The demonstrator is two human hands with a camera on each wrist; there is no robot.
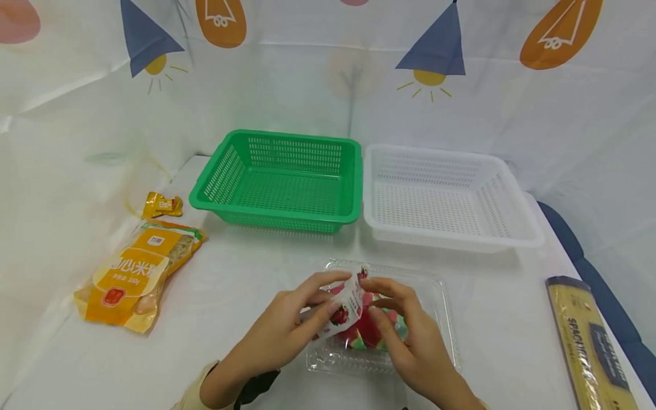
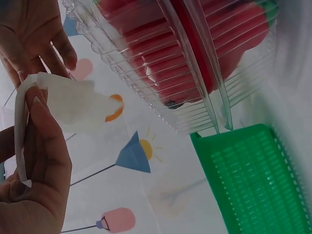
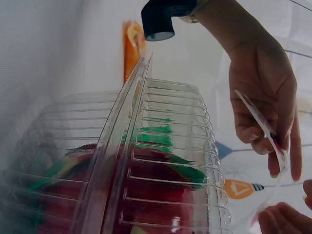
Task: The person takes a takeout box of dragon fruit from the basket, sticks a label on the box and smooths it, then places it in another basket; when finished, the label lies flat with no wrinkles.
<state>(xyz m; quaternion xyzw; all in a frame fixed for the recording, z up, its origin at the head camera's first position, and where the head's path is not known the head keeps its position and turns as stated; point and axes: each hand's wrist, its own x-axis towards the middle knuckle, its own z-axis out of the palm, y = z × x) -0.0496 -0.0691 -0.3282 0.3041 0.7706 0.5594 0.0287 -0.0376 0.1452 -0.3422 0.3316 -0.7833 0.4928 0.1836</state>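
Thumb and fingers of my left grip pinch a thin white sheet printed with red fruit; label or wrapper, I can't tell which. It is raised over the clear clamshell box on the table. My right grip has its fingertips at the sheet's upper edge; whether they pinch or only touch, I cannot tell.

The sheet bends easily, so I judge it best to hold one end firmly, work from the opposite corner with light, even tension, and avoid a sharp crease. I'd spare the box any leaning wrist, since its plastic would probably dent.

That box looks closed, its ribbed halves meeting at a flange, with red contents patched with green inside; I can't make out what they are. Behind it stand a green basket and, just right of that, a white basket; both show perforated floors and walls. Left lies an orange food packet, a small gold sachet behind it; right, a spaghetti pack.
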